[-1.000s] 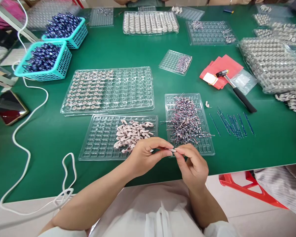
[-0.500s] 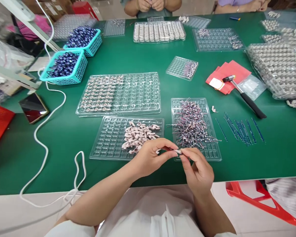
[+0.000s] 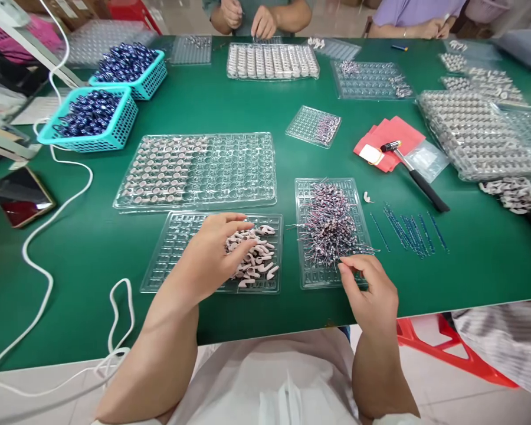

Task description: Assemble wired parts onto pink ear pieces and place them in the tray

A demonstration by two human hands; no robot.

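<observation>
My left hand [image 3: 215, 254] is over the pile of small curved pale plastic shells [image 3: 259, 254], thumb and fingers apart, partly covering the pile. Those shells lie on the right part of a clear gridded tray [image 3: 168, 254]. One shell [image 3: 246, 284] rests at the tray's front edge. My right hand [image 3: 371, 289] is at the front right of a heap of small wired parts [image 3: 331, 221]. Its thumb and forefinger pinch together, and a thin wire shows at the fingertips. The heap sits on a second clear tray [image 3: 310, 276].
Behind is a larger clear tray [image 3: 230, 171], its left half filled. Turquoise baskets [image 3: 128, 118] of shiny blue pieces and a phone [image 3: 22, 196] are left. A hammer [image 3: 418, 180], red sheets [image 3: 398, 136] and blue strips [image 3: 411, 233] are right. Co-workers' hands [image 3: 264, 22] show across the table.
My hands have parted from the pale shell they held together. The left has moved left over the shell pile and opened; the right has moved to the wired parts' front edge.
</observation>
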